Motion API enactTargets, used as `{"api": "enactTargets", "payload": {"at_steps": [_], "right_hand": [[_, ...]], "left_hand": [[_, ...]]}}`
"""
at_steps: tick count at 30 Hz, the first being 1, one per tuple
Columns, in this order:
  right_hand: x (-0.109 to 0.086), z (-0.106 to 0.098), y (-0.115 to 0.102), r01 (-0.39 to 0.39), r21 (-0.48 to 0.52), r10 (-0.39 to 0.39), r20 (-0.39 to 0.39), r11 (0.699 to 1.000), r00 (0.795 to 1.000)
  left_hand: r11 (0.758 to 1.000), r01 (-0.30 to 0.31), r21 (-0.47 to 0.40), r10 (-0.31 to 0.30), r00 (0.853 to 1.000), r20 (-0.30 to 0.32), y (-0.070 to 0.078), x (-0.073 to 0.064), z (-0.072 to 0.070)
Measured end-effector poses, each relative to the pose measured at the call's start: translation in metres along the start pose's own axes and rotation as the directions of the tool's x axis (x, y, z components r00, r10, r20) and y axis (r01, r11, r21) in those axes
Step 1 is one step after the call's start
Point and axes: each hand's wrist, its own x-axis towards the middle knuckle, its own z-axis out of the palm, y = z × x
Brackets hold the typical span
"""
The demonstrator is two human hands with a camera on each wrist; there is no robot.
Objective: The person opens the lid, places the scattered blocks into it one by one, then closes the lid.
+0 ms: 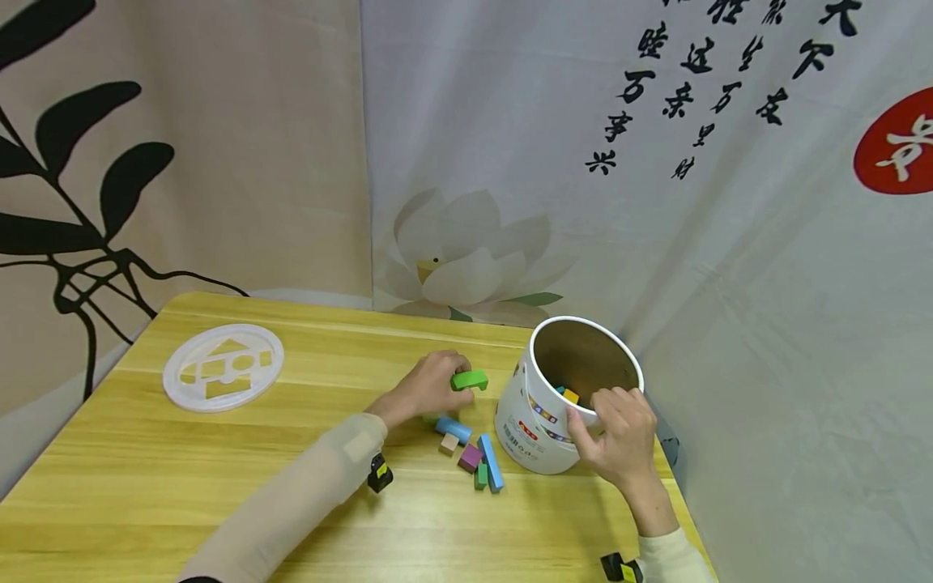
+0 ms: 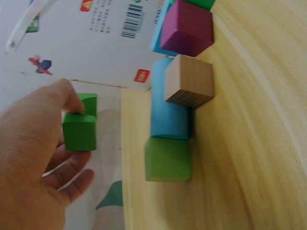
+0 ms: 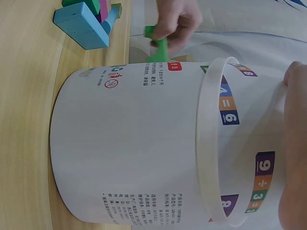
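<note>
My left hand (image 1: 426,387) pinches a green arch-shaped block (image 1: 470,379) between thumb and fingers, raised over the table just left of the white bucket (image 1: 521,441). With my right hand (image 1: 619,433) I grip the bucket's near rim, thumb outside and fingers over the edge. The bucket stands tilted slightly in the head view, an orange block (image 1: 571,396) and a bit of blue showing inside. Below my left hand lie a blue rounded block (image 2: 168,115), a plain wooden cube (image 2: 189,80), a purple cube (image 2: 188,28) and a light green block (image 2: 168,160).
A long blue block (image 1: 491,463) and a small green block (image 1: 481,476) lie close to the bucket's left side. Far left on the wooden table (image 1: 291,486) rests a round white lid (image 1: 175,380) with shaped cutouts. Printed cloth (image 1: 466,121) hangs behind the table.
</note>
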Motion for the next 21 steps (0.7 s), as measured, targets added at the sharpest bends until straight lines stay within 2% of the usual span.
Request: {"api": "enactTargets", "payload": {"at_steps": [3,8,12,15,21], "right_hand": [[0.0,0.0,0.0,0.001,-0.002,-0.001,0.002,1.0,1.0],[0.0,0.0,0.0,0.004,0.0,-0.004,0.004,1.0,1.0],[0.0,0.0,0.0,0.006,0.002,-0.006,0.006,1.0,1.0],[0.0,0.0,0.0,0.009,0.003,-0.009,0.002,1.0,1.0],[0.001,0.001,0.0,0.012,0.002,-0.012,-0.004,1.0,1.0]], "left_hand": [[0.999,-0.035,-0.013,0.034,0.997,-0.067,0.001,0.0,-0.006],[0.997,-0.074,-0.033,0.067,0.982,-0.179,0.003,0.001,-0.016],[0.993,-0.099,-0.068,0.079,0.965,-0.251,0.009,0.003,-0.026],[0.991,-0.12,-0.062,0.097,0.952,-0.292,0.015,0.008,-0.034],[0.977,-0.21,-0.03,0.186,0.916,-0.354,0.034,0.021,-0.052]]}}
